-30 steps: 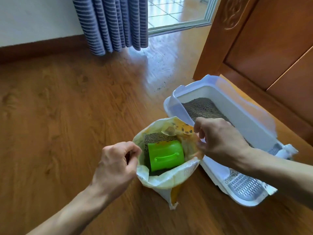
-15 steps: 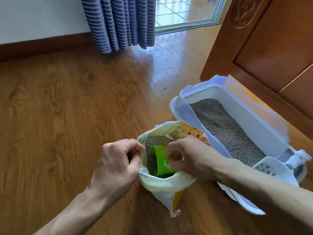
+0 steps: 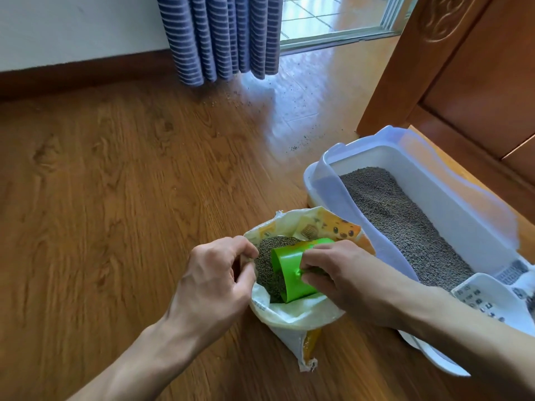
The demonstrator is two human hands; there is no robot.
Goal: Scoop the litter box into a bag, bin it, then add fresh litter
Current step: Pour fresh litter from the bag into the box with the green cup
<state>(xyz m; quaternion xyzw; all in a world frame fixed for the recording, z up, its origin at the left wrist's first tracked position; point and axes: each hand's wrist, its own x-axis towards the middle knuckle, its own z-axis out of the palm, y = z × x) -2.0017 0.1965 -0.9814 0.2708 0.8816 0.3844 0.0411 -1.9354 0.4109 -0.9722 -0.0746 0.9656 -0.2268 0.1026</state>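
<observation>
An open yellow-and-white litter bag (image 3: 298, 315) stands on the wooden floor, with grey pellets showing inside. My left hand (image 3: 212, 280) pinches the bag's left rim. Inside the bag mouth, my right hand (image 3: 337, 274) grips a green scoop cup (image 3: 289, 272), which is tilted with its opening dug into the pellets. To the right lies the white litter box (image 3: 327, 180), filled with grey litter (image 3: 405, 227).
Loose litter grains (image 3: 295, 147) are scattered on the floor beyond the box. A striped blue curtain (image 3: 220, 36) hangs at the back. A wooden door (image 3: 463, 68) stands right behind the litter box. A white perforated step (image 3: 480, 298) sits at the box's near end.
My right hand left the bag's right rim, reached into the bag and took hold of the green scoop cup, tipping it into the pellets. The left hand kept its hold on the rim.
</observation>
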